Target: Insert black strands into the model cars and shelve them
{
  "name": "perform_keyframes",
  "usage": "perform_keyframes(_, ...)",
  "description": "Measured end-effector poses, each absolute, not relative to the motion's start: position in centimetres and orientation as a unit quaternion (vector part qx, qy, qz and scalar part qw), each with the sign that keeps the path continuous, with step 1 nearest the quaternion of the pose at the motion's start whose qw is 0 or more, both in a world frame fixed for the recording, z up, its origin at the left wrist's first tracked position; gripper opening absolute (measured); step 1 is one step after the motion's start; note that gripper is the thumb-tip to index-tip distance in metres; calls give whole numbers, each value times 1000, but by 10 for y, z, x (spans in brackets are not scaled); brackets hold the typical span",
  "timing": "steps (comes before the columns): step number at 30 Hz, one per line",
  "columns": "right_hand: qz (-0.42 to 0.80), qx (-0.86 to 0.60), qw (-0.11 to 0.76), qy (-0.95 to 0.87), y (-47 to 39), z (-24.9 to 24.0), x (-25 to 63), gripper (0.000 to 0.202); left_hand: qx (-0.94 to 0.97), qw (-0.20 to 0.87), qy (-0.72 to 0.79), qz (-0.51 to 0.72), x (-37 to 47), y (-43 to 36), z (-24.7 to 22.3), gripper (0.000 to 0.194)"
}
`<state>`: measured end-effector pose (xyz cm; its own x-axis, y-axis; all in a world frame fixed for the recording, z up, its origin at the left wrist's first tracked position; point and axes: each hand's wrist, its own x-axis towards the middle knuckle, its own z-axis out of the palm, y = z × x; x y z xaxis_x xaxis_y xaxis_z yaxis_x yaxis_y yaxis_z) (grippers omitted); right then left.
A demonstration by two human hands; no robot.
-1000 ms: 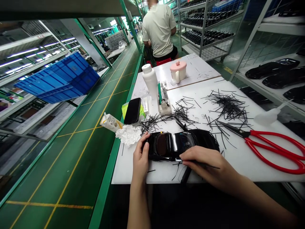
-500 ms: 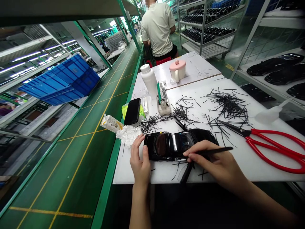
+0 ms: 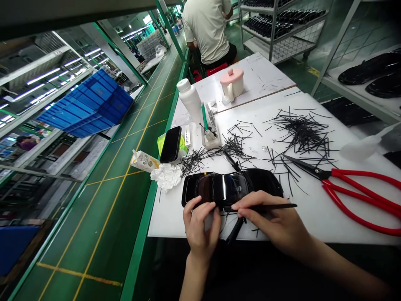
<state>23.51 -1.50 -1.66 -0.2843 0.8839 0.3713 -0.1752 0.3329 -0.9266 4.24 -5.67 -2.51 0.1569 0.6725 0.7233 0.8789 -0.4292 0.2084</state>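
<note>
A glossy black model car [image 3: 227,187] lies on the white table with its doors swung out; the near door [image 3: 234,232] points toward me. My left hand [image 3: 202,223] has its bent fingers and thumb against the car's near side, gripping its edge. Pinched in my right hand [image 3: 272,215] are slim black tweezers [image 3: 283,206], held like a pen. Their tip is at the car's near side by the door opening, largely covered by my fingers. Beside the car rest red-handled scissors [image 3: 357,184] and a pile of thin black strips [image 3: 303,131].
Crumpled white tissue [image 3: 166,176], a small carton [image 3: 144,161], a phone [image 3: 171,144], a white bottle [image 3: 190,100] and a pink-lidded cup [image 3: 232,85] stand beyond. The green conveyor [image 3: 103,213] runs along the left. A person [image 3: 206,31] sits ahead; racks [image 3: 275,31] hold black car bodies.
My left hand has moved right, from the car's left end to its near side beside the right hand. The tweezers' tip has shifted slightly left along the car. The view has tilted a little.
</note>
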Motion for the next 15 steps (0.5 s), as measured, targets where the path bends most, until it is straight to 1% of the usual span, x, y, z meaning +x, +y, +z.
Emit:
perform_keyframes(7,483,-233,555,-636,-13,-19,234,15,-748,135,-520,-390,45,-55,-23,27)
perform_keyframes(10,485,-222,565,-630,-14,-20,234,18,-745,132,-523,-392,46,-55,-22,29)
perform_keyframes(15,517,-211,579,-594,-16,-21,238,29,-745,119,-527,-391,48,-60,-19,34)
